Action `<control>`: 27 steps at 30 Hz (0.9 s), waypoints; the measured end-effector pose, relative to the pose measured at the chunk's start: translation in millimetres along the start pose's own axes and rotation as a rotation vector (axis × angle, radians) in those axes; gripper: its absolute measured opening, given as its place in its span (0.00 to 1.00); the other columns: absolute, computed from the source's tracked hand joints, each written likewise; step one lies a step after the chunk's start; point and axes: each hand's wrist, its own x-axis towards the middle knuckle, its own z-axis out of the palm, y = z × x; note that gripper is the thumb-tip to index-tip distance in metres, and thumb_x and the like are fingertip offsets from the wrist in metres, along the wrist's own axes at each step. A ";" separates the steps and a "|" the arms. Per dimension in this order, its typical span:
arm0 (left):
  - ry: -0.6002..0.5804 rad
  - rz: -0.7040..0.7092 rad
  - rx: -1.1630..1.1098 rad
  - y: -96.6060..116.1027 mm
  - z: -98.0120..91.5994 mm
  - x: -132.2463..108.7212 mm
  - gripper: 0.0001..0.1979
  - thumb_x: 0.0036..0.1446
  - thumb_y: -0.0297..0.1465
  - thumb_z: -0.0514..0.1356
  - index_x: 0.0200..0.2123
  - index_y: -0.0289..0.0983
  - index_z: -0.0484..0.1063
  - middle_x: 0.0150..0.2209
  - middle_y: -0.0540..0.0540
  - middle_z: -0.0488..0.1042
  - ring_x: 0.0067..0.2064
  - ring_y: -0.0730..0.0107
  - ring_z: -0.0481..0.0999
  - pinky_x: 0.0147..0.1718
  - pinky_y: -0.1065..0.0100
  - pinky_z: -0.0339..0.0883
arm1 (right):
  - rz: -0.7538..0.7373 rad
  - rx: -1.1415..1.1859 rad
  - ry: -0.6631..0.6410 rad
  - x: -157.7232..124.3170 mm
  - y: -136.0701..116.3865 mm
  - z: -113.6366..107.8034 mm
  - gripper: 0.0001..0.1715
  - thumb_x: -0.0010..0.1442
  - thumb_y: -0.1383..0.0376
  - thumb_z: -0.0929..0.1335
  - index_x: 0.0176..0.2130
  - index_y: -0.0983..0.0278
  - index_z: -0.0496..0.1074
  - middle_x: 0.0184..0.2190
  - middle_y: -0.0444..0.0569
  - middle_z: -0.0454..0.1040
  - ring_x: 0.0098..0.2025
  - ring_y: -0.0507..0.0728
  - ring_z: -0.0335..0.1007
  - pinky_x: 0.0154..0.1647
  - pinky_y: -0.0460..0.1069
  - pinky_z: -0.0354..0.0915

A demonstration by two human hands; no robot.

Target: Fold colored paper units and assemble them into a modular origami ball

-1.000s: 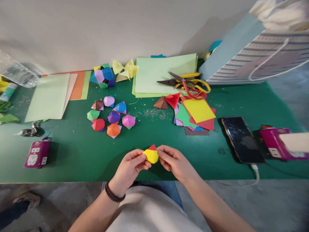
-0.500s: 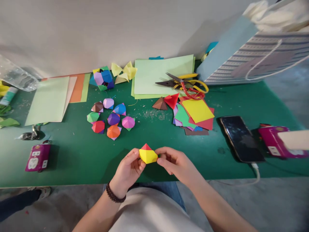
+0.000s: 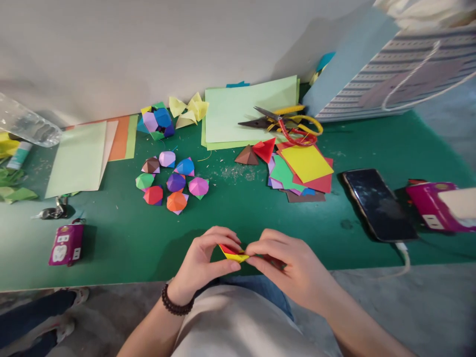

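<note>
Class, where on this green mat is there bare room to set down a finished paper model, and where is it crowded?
Bare green mat lies between the multicoloured origami balls and the left hand, and between the coloured paper squares and the black smartphone. It is crowded by the wall, around the yellow-handled scissors.

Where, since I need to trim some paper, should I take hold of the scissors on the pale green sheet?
Take the yellow loop handles of the scissors from the right: the dark blades point left across the pale green sheet, leaving the handles the safe end. A red cord lies tangled there, so it may need lifting clear.
</note>
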 end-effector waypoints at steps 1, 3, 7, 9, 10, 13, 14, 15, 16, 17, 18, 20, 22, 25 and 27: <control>0.019 0.008 0.013 0.4 1.7 -0.1 0.06 0.48 0.31 0.72 0.32 0.40 0.82 0.38 0.42 0.77 0.47 0.59 0.73 0.52 0.61 0.65 | -0.006 -0.012 0.007 -0.2 0.2 1.2 0.06 0.64 0.64 0.68 0.37 0.58 0.77 0.27 0.45 0.70 0.24 0.50 0.64 0.25 0.46 0.60; 0.061 -0.010 -0.027 -0.6 5.5 -0.8 0.03 0.50 0.30 0.71 0.29 0.39 0.81 0.34 0.44 0.76 0.43 0.62 0.73 0.48 0.62 0.66 | -0.013 -0.014 0.024 -0.1 1.6 4.3 0.06 0.64 0.64 0.68 0.41 0.58 0.76 0.28 0.45 0.71 0.24 0.50 0.64 0.24 0.46 0.61; 0.121 -0.105 -0.146 -6.4 12.8 -2.5 0.05 0.50 0.29 0.70 0.26 0.37 0.78 0.31 0.47 0.74 0.37 0.67 0.72 0.40 0.67 0.65 | -0.030 0.009 0.062 2.1 5.1 8.8 0.05 0.64 0.65 0.68 0.39 0.58 0.75 0.30 0.45 0.70 0.25 0.50 0.64 0.25 0.45 0.61; 0.147 -0.165 -0.196 -9.4 16.2 -2.7 0.06 0.50 0.29 0.70 0.25 0.36 0.77 0.29 0.48 0.73 0.34 0.70 0.70 0.36 0.69 0.63 | -0.028 0.013 0.064 3.9 5.7 9.2 0.05 0.64 0.67 0.67 0.37 0.59 0.75 0.30 0.45 0.69 0.26 0.50 0.64 0.26 0.45 0.61; 0.165 -0.194 -0.223 -10.7 17.9 -2.6 0.06 0.49 0.29 0.70 0.25 0.35 0.76 0.29 0.48 0.73 0.33 0.72 0.68 0.34 0.70 0.61 | -0.022 0.019 0.055 4.9 5.6 9.1 0.06 0.64 0.67 0.67 0.37 0.59 0.74 0.30 0.45 0.69 0.27 0.50 0.65 0.26 0.46 0.61; 0.236 -0.234 -0.280 -13.8 23.0 -1.1 0.07 0.47 0.29 0.71 0.24 0.34 0.75 0.27 0.49 0.71 0.30 0.74 0.66 0.32 0.71 0.59 | 0.014 0.058 0.005 8.1 4.9 9.2 0.07 0.64 0.68 0.65 0.35 0.60 0.72 0.30 0.45 0.67 0.29 0.51 0.65 0.28 0.46 0.62; 0.260 -0.230 -0.289 -14.4 24.5 -0.4 0.08 0.46 0.29 0.71 0.23 0.34 0.75 0.26 0.50 0.71 0.30 0.74 0.66 0.32 0.71 0.59 | 0.029 0.075 -0.008 9.2 4.9 9.6 0.07 0.65 0.68 0.64 0.34 0.60 0.71 0.30 0.45 0.67 0.29 0.51 0.65 0.28 0.46 0.62; 0.282 -0.224 -0.293 -14.8 26.1 0.2 0.09 0.45 0.29 0.71 0.22 0.34 0.74 0.26 0.50 0.71 0.31 0.74 0.66 0.33 0.71 0.60 | 0.046 0.090 -0.017 10.2 5.1 10.2 0.08 0.65 0.68 0.64 0.33 0.61 0.71 0.29 0.45 0.66 0.29 0.51 0.65 0.27 0.46 0.62; 0.302 -0.217 -0.295 -15.2 27.4 0.7 0.09 0.44 0.30 0.71 0.21 0.34 0.74 0.26 0.50 0.71 0.31 0.73 0.66 0.34 0.70 0.60 | 0.062 0.102 -0.023 11.0 5.5 10.8 0.09 0.65 0.67 0.64 0.33 0.61 0.70 0.29 0.45 0.66 0.29 0.51 0.64 0.27 0.46 0.62; 0.320 -0.210 -0.296 -15.4 28.7 1.1 0.10 0.44 0.30 0.71 0.21 0.34 0.73 0.25 0.50 0.70 0.31 0.73 0.66 0.34 0.70 0.60 | 0.075 0.111 -0.026 11.8 6.2 11.6 0.09 0.65 0.67 0.64 0.32 0.61 0.69 0.29 0.45 0.65 0.28 0.51 0.64 0.27 0.46 0.62; 0.340 -0.203 -0.294 -15.6 29.8 1.4 0.10 0.44 0.31 0.71 0.21 0.34 0.73 0.25 0.50 0.70 0.30 0.73 0.66 0.33 0.70 0.60 | 0.086 0.116 -0.029 12.4 7.1 12.2 0.09 0.65 0.67 0.63 0.32 0.61 0.69 0.29 0.45 0.65 0.28 0.51 0.64 0.27 0.46 0.62; 0.381 -0.196 -0.287 -16.2 31.7 1.7 0.10 0.43 0.31 0.71 0.21 0.35 0.73 0.24 0.51 0.69 0.30 0.74 0.65 0.33 0.70 0.60 | 0.091 0.115 -0.036 13.4 9.0 13.3 0.09 0.66 0.65 0.63 0.33 0.60 0.69 0.30 0.45 0.66 0.30 0.52 0.65 0.28 0.47 0.63; 0.417 -0.206 -0.279 -17.0 33.1 2.1 0.10 0.43 0.30 0.71 0.21 0.35 0.73 0.24 0.52 0.69 0.29 0.75 0.64 0.32 0.71 0.60 | 0.084 0.110 -0.042 14.5 10.7 13.9 0.09 0.67 0.65 0.62 0.34 0.60 0.68 0.31 0.46 0.66 0.31 0.52 0.66 0.30 0.47 0.63; 0.456 -0.221 -0.245 -18.7 34.3 3.9 0.10 0.43 0.30 0.70 0.21 0.34 0.71 0.22 0.53 0.66 0.27 0.76 0.62 0.30 0.72 0.59 | 0.106 0.113 -0.050 17.1 12.6 15.0 0.10 0.67 0.66 0.62 0.32 0.61 0.66 0.30 0.45 0.65 0.30 0.52 0.64 0.28 0.47 0.61; 0.476 -0.224 -0.198 -19.8 34.3 5.6 0.10 0.43 0.29 0.69 0.21 0.34 0.70 0.21 0.54 0.65 0.27 0.77 0.60 0.29 0.72 0.57 | 0.142 0.126 -0.056 19.3 13.9 16.1 0.11 0.66 0.66 0.62 0.30 0.61 0.65 0.29 0.44 0.64 0.28 0.51 0.62 0.26 0.46 0.59</control>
